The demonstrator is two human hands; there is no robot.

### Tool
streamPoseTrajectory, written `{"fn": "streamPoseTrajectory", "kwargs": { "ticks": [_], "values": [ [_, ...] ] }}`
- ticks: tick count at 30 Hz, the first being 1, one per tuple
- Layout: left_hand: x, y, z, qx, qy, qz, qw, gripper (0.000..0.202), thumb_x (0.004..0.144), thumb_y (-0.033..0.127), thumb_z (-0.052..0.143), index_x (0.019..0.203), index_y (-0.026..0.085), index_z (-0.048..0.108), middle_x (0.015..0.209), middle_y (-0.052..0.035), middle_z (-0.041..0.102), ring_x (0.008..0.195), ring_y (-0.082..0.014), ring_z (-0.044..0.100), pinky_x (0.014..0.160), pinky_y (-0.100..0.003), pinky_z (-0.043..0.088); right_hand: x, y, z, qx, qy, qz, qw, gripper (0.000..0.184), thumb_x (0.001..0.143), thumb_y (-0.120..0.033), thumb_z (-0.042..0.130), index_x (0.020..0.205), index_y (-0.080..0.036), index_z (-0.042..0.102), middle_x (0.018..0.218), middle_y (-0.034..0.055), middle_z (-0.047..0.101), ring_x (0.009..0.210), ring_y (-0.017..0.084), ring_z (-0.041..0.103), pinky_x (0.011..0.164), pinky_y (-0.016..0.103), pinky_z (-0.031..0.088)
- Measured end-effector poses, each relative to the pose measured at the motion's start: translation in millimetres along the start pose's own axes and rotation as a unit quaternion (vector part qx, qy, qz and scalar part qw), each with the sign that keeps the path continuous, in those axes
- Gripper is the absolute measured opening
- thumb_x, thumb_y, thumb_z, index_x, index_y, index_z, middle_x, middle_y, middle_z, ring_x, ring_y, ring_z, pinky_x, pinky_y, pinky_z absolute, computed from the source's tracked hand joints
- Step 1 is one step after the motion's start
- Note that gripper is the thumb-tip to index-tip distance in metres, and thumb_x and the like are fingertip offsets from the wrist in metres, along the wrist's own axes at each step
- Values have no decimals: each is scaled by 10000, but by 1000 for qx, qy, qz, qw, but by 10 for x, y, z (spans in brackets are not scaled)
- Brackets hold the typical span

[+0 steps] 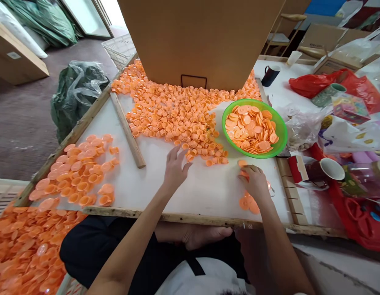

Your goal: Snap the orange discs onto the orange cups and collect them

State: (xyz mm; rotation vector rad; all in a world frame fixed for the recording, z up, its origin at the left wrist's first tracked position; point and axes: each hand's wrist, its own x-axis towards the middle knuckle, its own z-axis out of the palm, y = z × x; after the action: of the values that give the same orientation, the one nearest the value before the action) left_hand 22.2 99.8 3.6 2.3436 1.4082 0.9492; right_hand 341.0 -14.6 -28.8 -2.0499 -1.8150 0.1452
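My left hand (177, 169) is over the white tabletop (202, 184), fingers spread, its fingertips at the near edge of a heap of small orange plastic cups (177, 110). On the right, my right hand (256, 182) has its fingers bent down on a flat orange disc (244, 175), which they partly cover. Another disc (242, 163) lies just beyond those fingertips. Several loose discs (249, 203) rest beside the right wrist. Behind that hand stands a green bowl (280, 137) filled with orange discs (251, 127).
A large cardboard box (202, 41) stands behind the cup heap. One wooden stick (128, 133) separates the heap from capped orange pieces (82, 168) at left. More orange pieces (27, 250) fill a container at lower left. To the right are mugs (329, 170) and plastic bags (358, 88).
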Motion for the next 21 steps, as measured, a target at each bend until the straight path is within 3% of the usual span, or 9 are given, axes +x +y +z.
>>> {"fn": "streamPoseTrajectory", "kwargs": {
  "ticks": [3, 6, 10, 13, 17, 21],
  "values": [
    [278, 74, 203, -3, -20, -1, 1000, 465, 887, 374, 580, 1319, 214, 516, 1452, -142, 421, 1357, -319, 359, 1088, -506, 369, -28, -84, -72, 22, 11, 17, 1000, 236, 842, -333, 628, 1025, -187, 659, 1061, 131, 654, 1007, 311, 569, 914, 490, 465],
    [507, 45, 301, 22, -43, -23, 999, 582, 863, 462, 601, 1373, 207, 482, 1506, -148, 355, 1397, -348, 299, 1121, -517, 313, 107, -305, -52, 69, -17, 5, 997, 424, 848, -359, 625, 1236, -197, 568, 1202, 154, 592, 1106, 327, 550, 920, 496, 473],
    [681, -57, 347, 55, -74, -63, 994, 786, 770, 604, 653, 1438, 265, 416, 1599, -127, 161, 1460, -412, 123, 1136, -578, 231, 449, -594, 134, 99, -57, -6, 993, 772, 795, -382, 683, 1461, -213, 330, 1476, 197, 355, 1346, 384, 375, 998, 551, 420],
    [752, -145, 366, 73, -90, -77, 990, 866, 715, 667, 666, 1452, 300, 399, 1619, -109, 60, 1466, -448, 14, 1131, -628, 166, 727, -710, 309, 114, -70, -11, 991, 920, 736, -440, 731, 1496, -206, 268, 1541, 205, 245, 1423, 394, 249, 1067, 562, 350],
    [805, -239, 395, 92, -116, -73, 986, 819, 733, 671, 639, 1438, 314, 425, 1603, -103, 152, 1467, -441, -7, 1124, -651, 132, 1030, -833, 461, 109, -97, -33, 989, 973, 691, -539, 737, 1502, -241, 291, 1572, 164, 216, 1434, 400, 214, 1114, 566, 271],
    [746, -277, 387, 103, -109, -45, 988, 659, 804, 596, 594, 1373, 272, 512, 1499, -107, 382, 1461, -380, 128, 1148, -571, 168, 1171, -967, 527, 106, -98, -100, 984, 847, 730, -592, 681, 1446, -226, 416, 1517, 147, 350, 1385, 373, 305, 1120, 531, 269]
  ]
}}
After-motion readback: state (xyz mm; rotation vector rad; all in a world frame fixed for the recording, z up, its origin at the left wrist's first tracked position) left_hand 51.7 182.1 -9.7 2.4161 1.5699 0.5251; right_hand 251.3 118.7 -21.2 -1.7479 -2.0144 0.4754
